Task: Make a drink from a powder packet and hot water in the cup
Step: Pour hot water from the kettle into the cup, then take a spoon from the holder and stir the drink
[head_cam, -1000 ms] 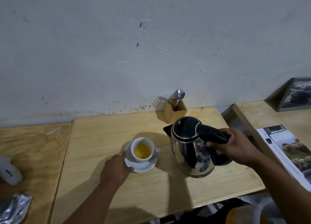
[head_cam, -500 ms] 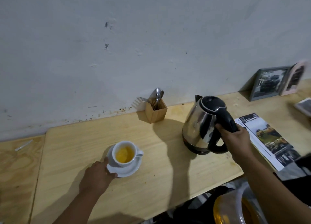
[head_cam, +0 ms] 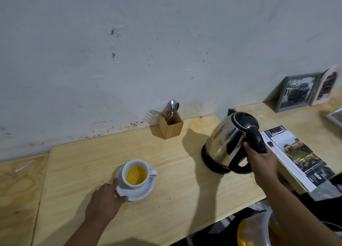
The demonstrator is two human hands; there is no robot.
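Note:
A white cup (head_cam: 136, 174) holding orange-yellow liquid stands on a white saucer (head_cam: 140, 193) on the light wooden table (head_cam: 166, 171). My left hand (head_cam: 105, 202) grips the saucer's near-left rim. A steel kettle (head_cam: 226, 141) with a black lid and handle rests near the table's right end, tilted slightly. My right hand (head_cam: 259, 161) is closed around its black handle.
A small wooden holder (head_cam: 171, 125) with spoons and a fork stands by the wall. A brochure (head_cam: 299, 157) lies on the neighbouring table to the right, with framed pictures (head_cam: 296, 91) against the wall. A thin white strip (head_cam: 25, 165) lies on the left table. An orange object (head_cam: 259, 232) is below the table edge.
My right hand carried the kettle away from the cup to the table's right end and lowered it there. My left hand stayed on the saucer. The view swung right.

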